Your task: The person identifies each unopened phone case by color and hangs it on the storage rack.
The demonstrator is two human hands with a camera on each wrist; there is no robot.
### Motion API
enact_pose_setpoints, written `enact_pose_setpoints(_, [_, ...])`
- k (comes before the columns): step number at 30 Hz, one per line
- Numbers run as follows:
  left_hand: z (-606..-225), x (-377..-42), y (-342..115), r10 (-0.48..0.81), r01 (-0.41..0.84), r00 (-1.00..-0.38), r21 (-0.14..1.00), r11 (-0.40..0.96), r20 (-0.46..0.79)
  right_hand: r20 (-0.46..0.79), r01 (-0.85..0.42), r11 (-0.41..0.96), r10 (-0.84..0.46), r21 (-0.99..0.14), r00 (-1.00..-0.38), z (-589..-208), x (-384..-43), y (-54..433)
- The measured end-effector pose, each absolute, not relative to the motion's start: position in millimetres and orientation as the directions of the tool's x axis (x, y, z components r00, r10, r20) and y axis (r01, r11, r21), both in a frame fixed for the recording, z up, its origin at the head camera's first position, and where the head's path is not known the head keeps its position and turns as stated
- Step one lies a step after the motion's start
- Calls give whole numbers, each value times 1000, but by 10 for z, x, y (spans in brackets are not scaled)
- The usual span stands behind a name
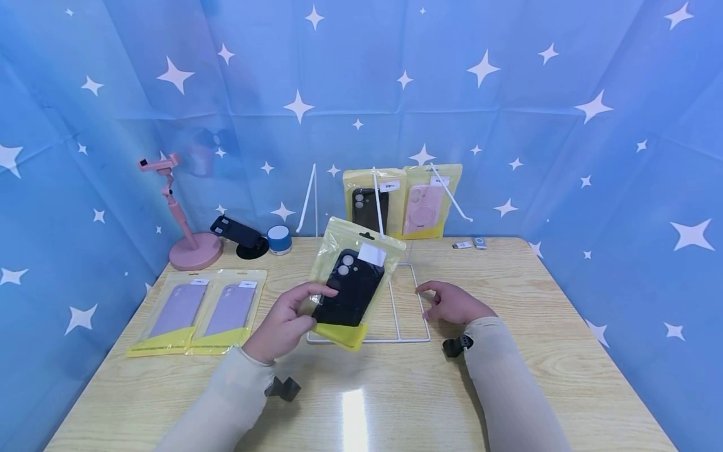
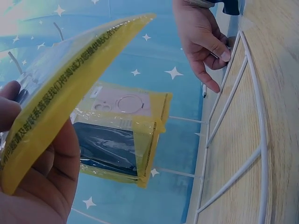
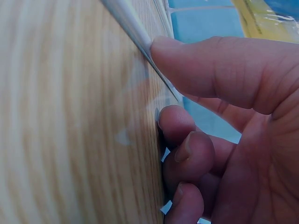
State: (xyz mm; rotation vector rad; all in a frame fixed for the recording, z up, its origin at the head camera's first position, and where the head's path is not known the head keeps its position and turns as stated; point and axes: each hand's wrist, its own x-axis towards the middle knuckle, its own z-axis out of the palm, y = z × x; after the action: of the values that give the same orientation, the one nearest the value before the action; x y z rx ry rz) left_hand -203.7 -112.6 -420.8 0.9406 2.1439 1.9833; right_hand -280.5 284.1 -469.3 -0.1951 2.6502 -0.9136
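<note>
My left hand [image 1: 288,323] grips the lower left side of a clear bag with a yellow bottom, which holds a black phone case [image 1: 351,289]. The bag tilts, its hanging hole up, close to the tip of a hook on a white wire display rack [image 1: 395,314]; whether they touch I cannot tell. My right hand [image 1: 454,302] rests at the right side of the rack's base. In the right wrist view its thumb [image 3: 205,70] touches the white wire, while other fingers curl loosely by the tabletop. Behind, a bagged dark phone case [image 1: 367,207] and a bagged pink one [image 1: 422,207] hang from the rack.
Two bagged lilac phone cases [image 1: 228,311] lie flat on the wooden table [image 1: 508,376] at left. Behind them stand a pink stand [image 1: 194,251], a black phone holder [image 1: 240,233] and a blue cylinder [image 1: 279,240]. Two small items [image 1: 462,245] lie at the back right.
</note>
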Motion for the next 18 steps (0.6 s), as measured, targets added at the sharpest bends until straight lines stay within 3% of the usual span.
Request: enact_pose_setpoints(18, [-4174, -1993, -1101, 527, 340, -777, 934, -111, 346, -259, -30, 781, -242, -624, -935, -4693, -2802, 2839])
